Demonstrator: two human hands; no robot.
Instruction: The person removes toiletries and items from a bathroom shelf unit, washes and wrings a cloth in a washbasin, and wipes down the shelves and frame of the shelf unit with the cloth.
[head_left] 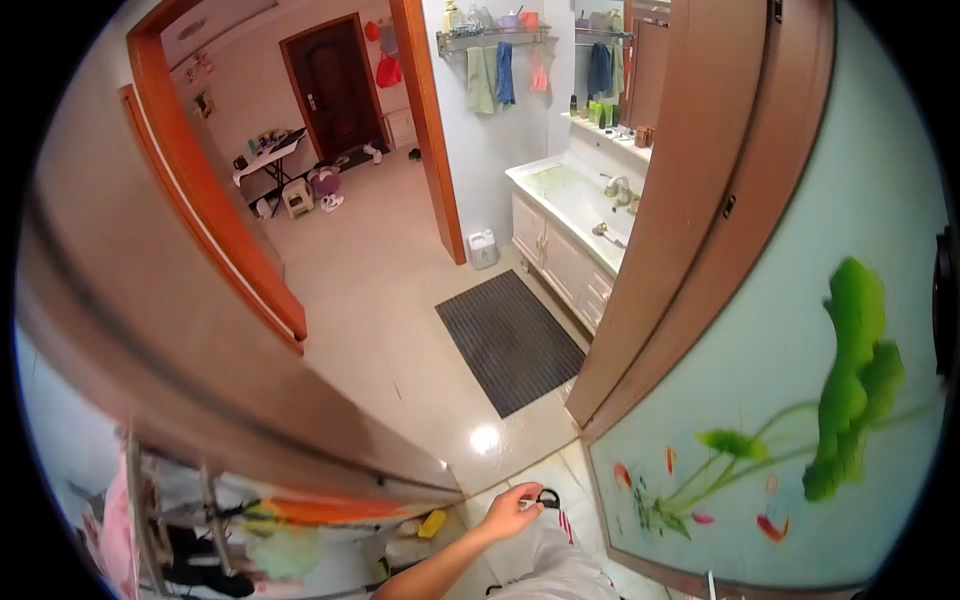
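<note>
No finished step shows and what remains cannot be told: the left hand [512, 514] has its fingers curled toward the thumb beside a small black-rimmed thing [553, 496], grip unclear, seen against the tiled floor [549, 474] near its doorway edge.

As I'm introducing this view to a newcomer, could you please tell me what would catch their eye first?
Probably the green lotus leaves on the pale framed panel at right. Next, the dark ribbed floor mat in front of the white washbasin cabinet, then the left hand at bottom centre.
</note>
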